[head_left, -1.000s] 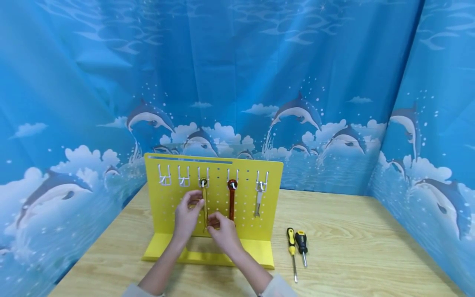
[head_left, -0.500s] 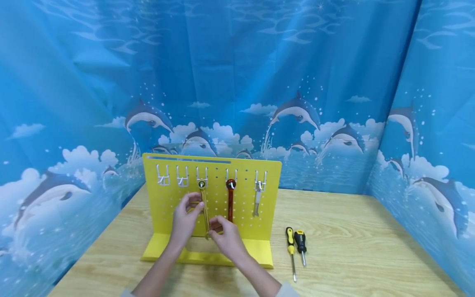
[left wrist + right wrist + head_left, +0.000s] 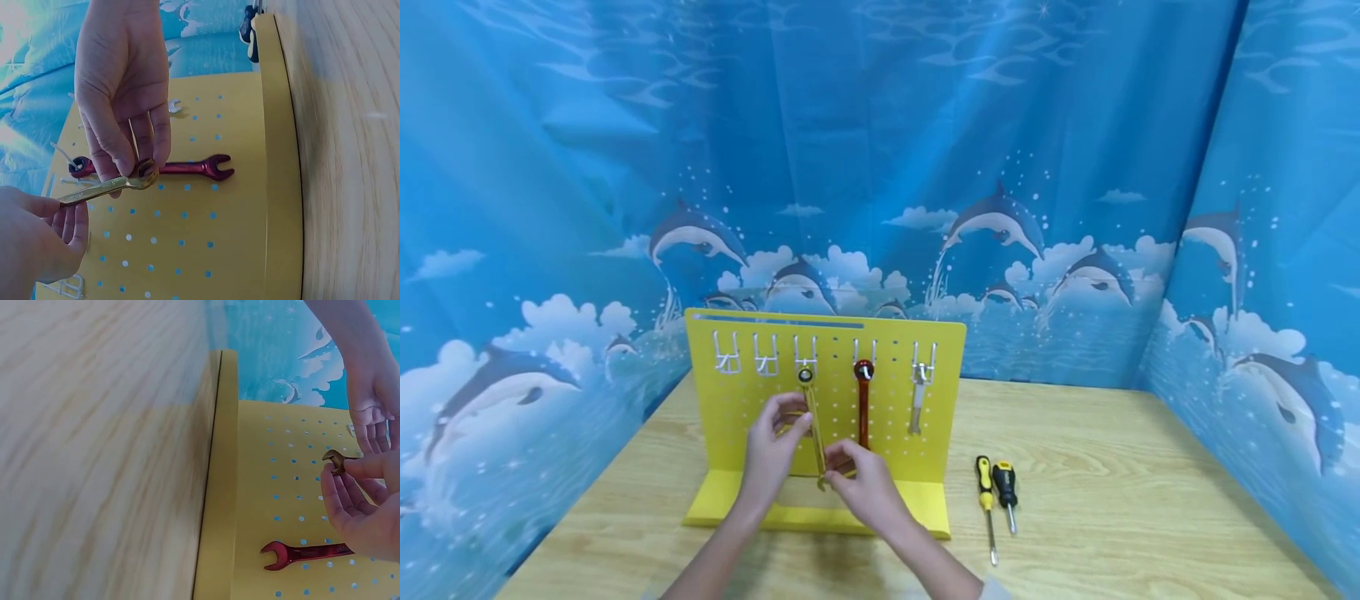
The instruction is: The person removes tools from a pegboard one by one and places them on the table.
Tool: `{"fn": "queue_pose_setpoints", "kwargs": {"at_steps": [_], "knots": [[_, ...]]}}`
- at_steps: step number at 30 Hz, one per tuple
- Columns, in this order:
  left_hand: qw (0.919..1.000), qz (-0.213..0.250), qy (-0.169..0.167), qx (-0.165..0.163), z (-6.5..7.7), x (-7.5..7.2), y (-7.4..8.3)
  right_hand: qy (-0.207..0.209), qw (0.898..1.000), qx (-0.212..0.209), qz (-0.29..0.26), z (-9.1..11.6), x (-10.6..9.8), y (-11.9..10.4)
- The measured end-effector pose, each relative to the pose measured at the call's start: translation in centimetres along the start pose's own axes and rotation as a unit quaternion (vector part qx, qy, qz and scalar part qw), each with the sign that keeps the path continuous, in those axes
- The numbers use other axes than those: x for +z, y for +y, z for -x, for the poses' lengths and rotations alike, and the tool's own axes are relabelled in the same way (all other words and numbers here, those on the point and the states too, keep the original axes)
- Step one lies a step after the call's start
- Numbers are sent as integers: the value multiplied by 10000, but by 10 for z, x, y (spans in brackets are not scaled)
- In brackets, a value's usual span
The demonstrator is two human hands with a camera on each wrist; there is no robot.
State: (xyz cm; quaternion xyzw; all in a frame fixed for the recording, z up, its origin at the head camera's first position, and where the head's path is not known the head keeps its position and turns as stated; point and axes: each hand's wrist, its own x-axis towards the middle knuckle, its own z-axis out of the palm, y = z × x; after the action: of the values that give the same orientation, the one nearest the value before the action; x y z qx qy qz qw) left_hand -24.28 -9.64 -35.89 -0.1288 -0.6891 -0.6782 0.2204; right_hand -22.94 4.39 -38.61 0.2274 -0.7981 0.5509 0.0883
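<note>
A gold combination wrench (image 3: 816, 429) slants in front of the yellow pegboard (image 3: 895, 467), its ring end at the third hook from the left. My left hand (image 3: 772, 442) pinches its shaft around the middle. Lower down, my right hand (image 3: 861, 483) grips the open-jaw end between thumb and fingers, as the left wrist view also shows with the wrench's jaw end (image 3: 144, 175) tilted away from the board. A red combination wrench (image 3: 863, 408) hangs by its ring just right of the gold one. Farther right hangs a small silver wrench (image 3: 917, 404).
Two wire hooks (image 3: 765, 354) at the board's left bear nothing. On the wooden table (image 3: 1075, 467), right of the board, lie a long yellow-and-black screwdriver (image 3: 985, 492) and a stubby black one (image 3: 1005, 485). A blue dolphin curtain (image 3: 880, 167) stands behind.
The gold wrench's lower end has swung out from the board and slightly right, with my right hand moving down along with it. Its ring end sits a little lower at the hook.
</note>
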Motion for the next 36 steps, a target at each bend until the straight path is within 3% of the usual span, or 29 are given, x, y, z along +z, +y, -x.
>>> {"fn": "queue_pose_setpoints", "kwargs": {"at_steps": [7,16,36], "knots": [[9998,181,-24,90,7,5,10,-118,9999,-56,-93,7,-11,-7],[9977,458,-405,297,11,17,17,-145,9999,-69,43,17,-29,-9],[9900,644,-1222,276,17,65,21,153,9995,153,219,46,-74,4]]}}
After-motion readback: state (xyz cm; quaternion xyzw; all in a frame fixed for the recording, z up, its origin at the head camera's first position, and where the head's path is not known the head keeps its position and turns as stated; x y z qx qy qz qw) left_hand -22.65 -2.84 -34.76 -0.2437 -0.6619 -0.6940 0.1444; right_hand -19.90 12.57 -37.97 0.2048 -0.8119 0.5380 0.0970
